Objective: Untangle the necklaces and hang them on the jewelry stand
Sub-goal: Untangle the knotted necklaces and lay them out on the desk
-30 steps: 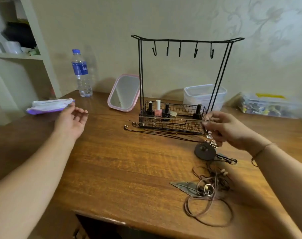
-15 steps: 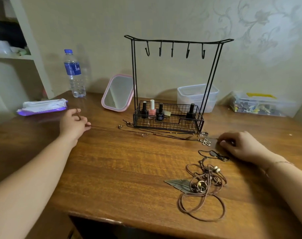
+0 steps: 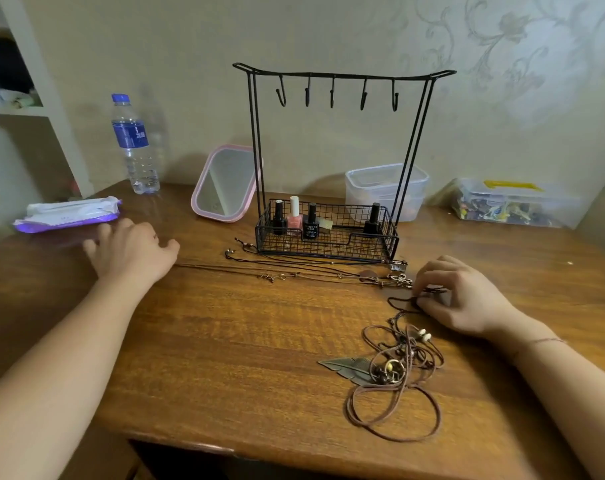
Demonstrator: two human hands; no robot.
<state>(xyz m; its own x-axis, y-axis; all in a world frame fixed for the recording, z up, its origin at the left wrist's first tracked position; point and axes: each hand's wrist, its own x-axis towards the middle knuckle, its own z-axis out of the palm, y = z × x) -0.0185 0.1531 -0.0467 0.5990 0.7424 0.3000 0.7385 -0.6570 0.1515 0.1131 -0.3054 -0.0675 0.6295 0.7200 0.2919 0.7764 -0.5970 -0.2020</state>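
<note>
The black wire jewelry stand (image 3: 342, 76) stands at the back of the table with all its hooks bare. In front of its basket a thin brown necklace (image 3: 294, 274) lies stretched out left to right. My left hand (image 3: 131, 252) rests flat on the table with fingers spread, at that cord's left end. My right hand (image 3: 462, 299) has curled fingers pinching a dark cord (image 3: 403, 301) beside a small flower charm (image 3: 400, 280). Nearer me lies a tangle of brown cords (image 3: 394, 372) with a metal feather pendant (image 3: 349, 367) and beads.
Nail polish bottles (image 3: 295, 216) stand in the stand's basket. A pink mirror (image 3: 223, 185), a water bottle (image 3: 135, 147) and a wipes pack (image 3: 69, 214) are at the back left. Two clear plastic boxes (image 3: 386, 188) (image 3: 508, 202) sit at the back right. A white shelf (image 3: 20, 109) stands left.
My left hand has let its pinch go and spread flat. My right hand slid slightly left and curled its fingers round the dark cord. The stretched necklace now lies on the table.
</note>
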